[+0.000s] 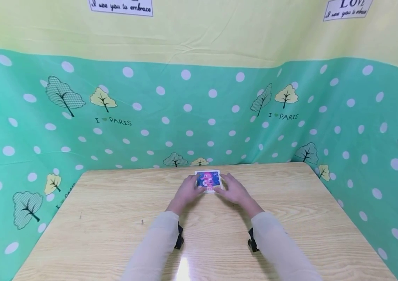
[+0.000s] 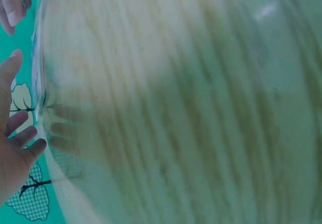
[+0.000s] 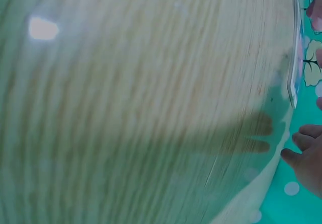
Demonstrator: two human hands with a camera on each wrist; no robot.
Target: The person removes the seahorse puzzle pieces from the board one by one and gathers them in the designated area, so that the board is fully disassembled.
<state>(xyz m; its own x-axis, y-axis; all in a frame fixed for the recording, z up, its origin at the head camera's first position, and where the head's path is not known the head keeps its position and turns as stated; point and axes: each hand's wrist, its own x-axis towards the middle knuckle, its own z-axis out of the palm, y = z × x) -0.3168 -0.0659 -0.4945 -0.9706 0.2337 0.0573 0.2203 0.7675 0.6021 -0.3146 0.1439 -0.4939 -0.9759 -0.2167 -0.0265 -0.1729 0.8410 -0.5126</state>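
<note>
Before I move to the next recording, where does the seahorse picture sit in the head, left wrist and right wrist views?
Head: the seahorse picture lies slightly right of centre, below mid-height.
Left wrist: nearly edge-on, far left, upper half.
Right wrist: nearly edge-on, far right, upper half.
Shared landmark: the small yellow tree printed on the curtain.

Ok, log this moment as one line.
left hand: picture's left side | right hand: its right side | picture: on table | contact: unclear
</note>
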